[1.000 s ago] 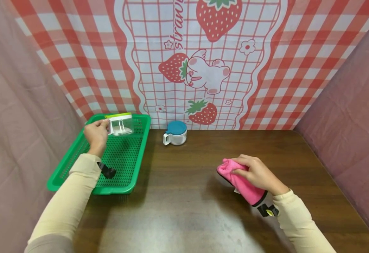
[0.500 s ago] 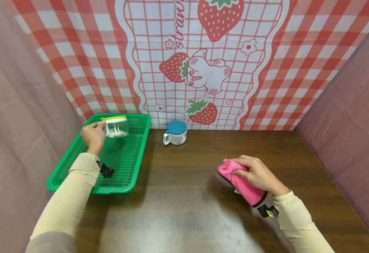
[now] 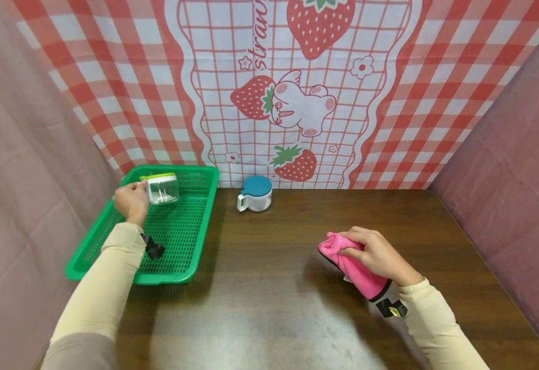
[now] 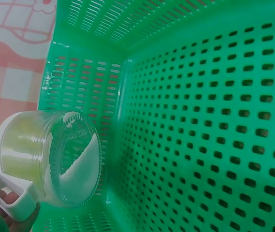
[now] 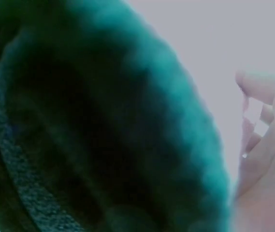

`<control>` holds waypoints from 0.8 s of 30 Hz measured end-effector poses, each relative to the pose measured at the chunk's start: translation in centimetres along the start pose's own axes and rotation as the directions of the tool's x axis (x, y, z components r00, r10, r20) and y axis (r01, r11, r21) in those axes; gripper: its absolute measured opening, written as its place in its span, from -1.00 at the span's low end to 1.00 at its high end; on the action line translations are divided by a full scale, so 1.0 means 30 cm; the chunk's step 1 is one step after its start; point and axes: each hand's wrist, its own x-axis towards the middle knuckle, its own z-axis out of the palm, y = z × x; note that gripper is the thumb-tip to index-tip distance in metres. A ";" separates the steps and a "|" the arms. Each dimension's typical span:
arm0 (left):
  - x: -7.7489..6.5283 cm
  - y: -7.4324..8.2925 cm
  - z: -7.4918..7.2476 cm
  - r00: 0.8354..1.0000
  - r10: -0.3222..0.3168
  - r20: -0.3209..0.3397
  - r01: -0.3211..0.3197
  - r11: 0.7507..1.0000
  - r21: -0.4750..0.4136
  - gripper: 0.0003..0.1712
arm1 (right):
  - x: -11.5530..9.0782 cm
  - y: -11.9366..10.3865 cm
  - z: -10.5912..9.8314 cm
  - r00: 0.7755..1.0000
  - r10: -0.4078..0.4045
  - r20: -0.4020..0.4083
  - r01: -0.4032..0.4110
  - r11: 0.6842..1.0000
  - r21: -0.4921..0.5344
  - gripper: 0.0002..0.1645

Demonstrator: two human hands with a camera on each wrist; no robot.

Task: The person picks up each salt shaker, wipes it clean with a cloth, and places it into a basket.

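My left hand (image 3: 132, 201) grips the white handle of a clear seasoning jar (image 3: 163, 190) with a yellow-green lid, held over the back left of a green basket (image 3: 198, 231). In the left wrist view, white powder lies slanted inside the jar (image 4: 79, 164), and the fingers curl round its handle. On the right, my right hand (image 3: 376, 253) holds a bunched pink cloth (image 3: 354, 267) with dark edging, pinched between thumb and fingers above the table. Dark blurred fabric fills much of the right wrist view, with part of the hand (image 5: 267, 140) at its right.
A second clear jar (image 3: 257, 198) with a blue lid and white handle stands on the wooden table (image 3: 269, 277), right of the basket near the back. Behind the table hangs a red checked strawberry cloth (image 3: 297, 103). Pink curtains (image 3: 519, 169) close off both sides.
My left hand has moved left and slightly down with the jar, over the basket. The right hand and the pink cloth have stayed almost still.
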 end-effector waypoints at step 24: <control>-0.004 -0.049 0.040 0.986 0.167 -0.009 -0.165 0.978 0.130 -0.64 | -0.009 0.001 -0.006 0.999 0.034 0.015 -0.034 0.999 0.021 -0.66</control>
